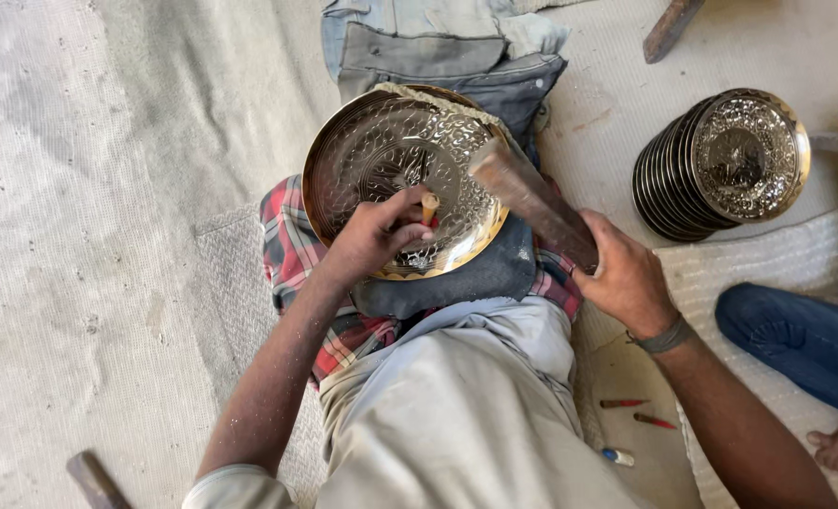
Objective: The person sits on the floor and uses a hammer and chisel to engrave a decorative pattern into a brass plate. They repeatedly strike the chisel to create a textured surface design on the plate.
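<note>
While the left hand (pixel 377 236) pinches a small punch (pixel 429 205) upright on the embossed metal plate (pixel 391 160) resting on the lap, the right hand (pixel 626 278) is wrapped tight round a wooden mallet (pixel 532 200) angled toward the punch. Plate looks thin, stiff, shiny, likely slippery and easy to dent; best gripped at the rim. No real containers here, just a stack of plates (pixel 711 165) leaning on the mat (pixel 768 273), well apart.
</note>
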